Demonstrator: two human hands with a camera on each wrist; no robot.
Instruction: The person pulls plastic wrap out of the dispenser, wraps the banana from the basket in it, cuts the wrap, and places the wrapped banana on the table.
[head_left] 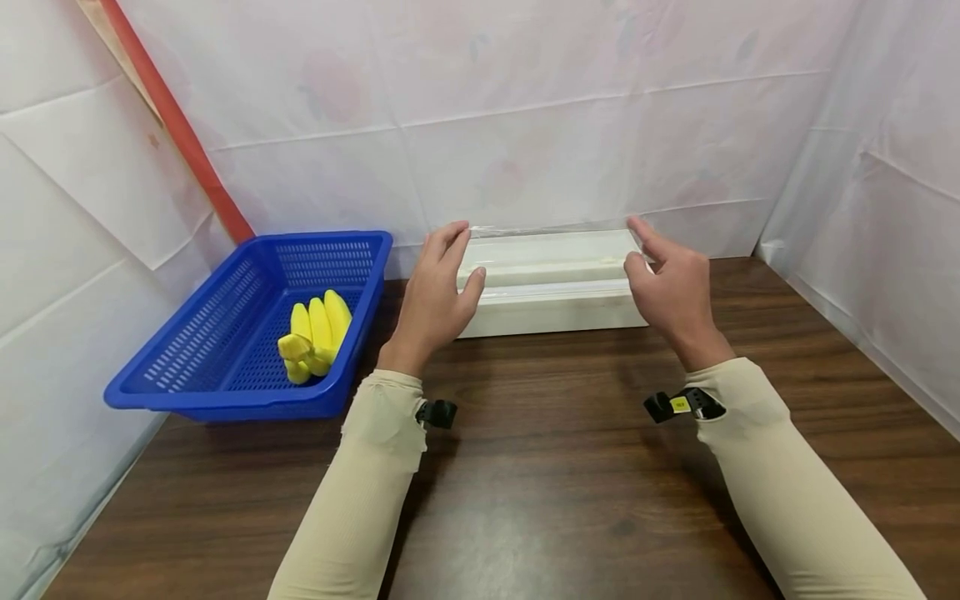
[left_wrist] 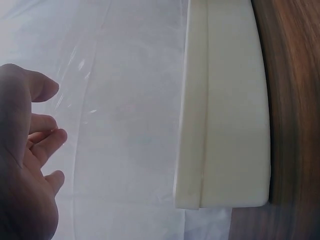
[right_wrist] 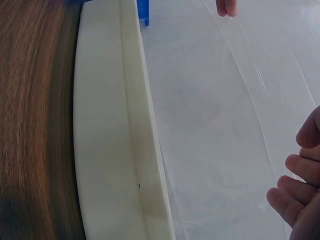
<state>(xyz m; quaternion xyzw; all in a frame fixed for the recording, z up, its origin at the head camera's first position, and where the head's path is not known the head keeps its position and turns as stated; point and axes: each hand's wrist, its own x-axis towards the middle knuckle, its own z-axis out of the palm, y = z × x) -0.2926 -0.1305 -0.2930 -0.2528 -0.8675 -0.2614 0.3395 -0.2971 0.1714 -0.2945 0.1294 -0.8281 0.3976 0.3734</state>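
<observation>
A sheet of clear cling film (head_left: pixel 551 227) stretches between my two hands above a long white dispenser box (head_left: pixel 555 312). My left hand (head_left: pixel 438 296) holds the film's left end by the fingertips, its thumb standing apart from the index finger in the head view. At the other end my right hand (head_left: pixel 672 287) holds the film near its index fingertip, with the other fingers curled. Shiny creases in the film (left_wrist: pixel 87 75) run from the left fingers in the left wrist view. The box lies lengthwise across the table, and more film shows along its top.
On the left stands a blue perforated basket (head_left: pixel 247 406) with a bunch of yellow bananas (head_left: pixel 321 333) in it. The dark wooden table (head_left: pixel 540 492) meets white sheeting (head_left: pixel 525 108) behind the box and at both sides. A red strip (head_left: pixel 180 125) runs down the back left corner.
</observation>
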